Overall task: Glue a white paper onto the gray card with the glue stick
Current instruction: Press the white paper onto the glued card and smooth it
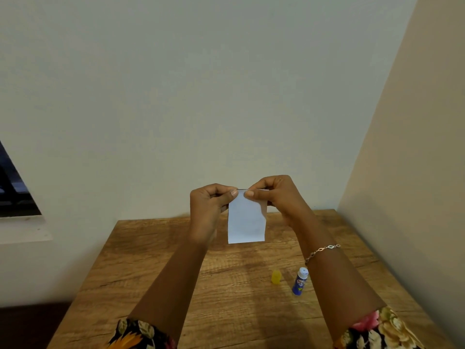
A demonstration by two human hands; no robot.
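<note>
From my remote seat I see two bare hands raised above the far part of a wooden counter (161, 268). They hold a small white paper (246, 222) upright by its top edge. The left hand (210, 206) pinches the top left corner between thumb and curled fingers (232, 193). The right hand (278, 197) pinches the top right in the same way, and the two thumbs almost meet. The paper hangs down in the air, not touching the counter. A thin dark line runs along its top edge, and I cannot tell what that is.

A blue glue stick (300, 282) with its white tip bare sits toward the counter's right edge, just under the right forearm. Its yellow cap (276, 277) stands just to the left of it, apart. A chain bracelet (322, 251) circles the right wrist.
</note>
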